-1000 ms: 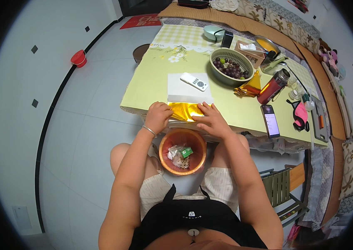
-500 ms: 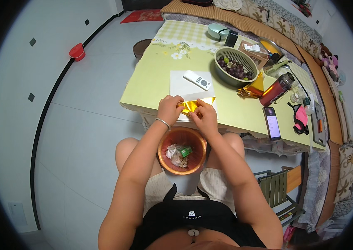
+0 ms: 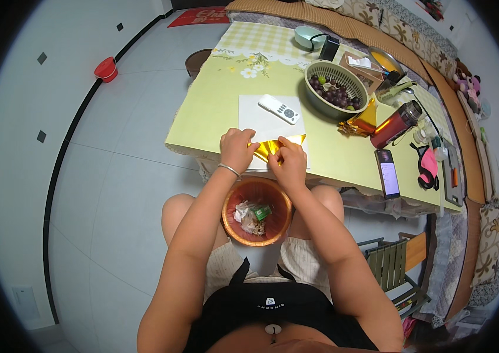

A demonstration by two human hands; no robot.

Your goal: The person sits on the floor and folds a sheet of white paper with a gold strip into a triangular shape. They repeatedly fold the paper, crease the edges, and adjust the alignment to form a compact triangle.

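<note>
A sheet of shiny gold foil paper [image 3: 269,145] lies at the table's near edge, over a white sheet [image 3: 253,120]. My left hand [image 3: 237,150] pinches its left end, with thumb and fingers closed at the edge. The fingers of my right hand [image 3: 289,163] are curled onto the middle and right part of the foil, and its right tip sticks out beyond them. A white remote control [image 3: 279,109] rests on the white sheet, just past my hands. Folded gold foil pieces [image 3: 362,122] stand in a bundle to the right.
A colander [image 3: 314,103] of dark grapes stands behind the foil bundle. Right of it are a red thermos [image 3: 396,125], a lit phone [image 3: 388,173] and a pink-and-black item [image 3: 427,166]. Between my knees sits a waste bin [image 3: 231,228] with litter. A folding chair [image 3: 388,263] is at right.
The view has shifted slightly. Both hands stay at the foil, and a little more of its gold surface shows between them as the fingers have changed position.
</note>
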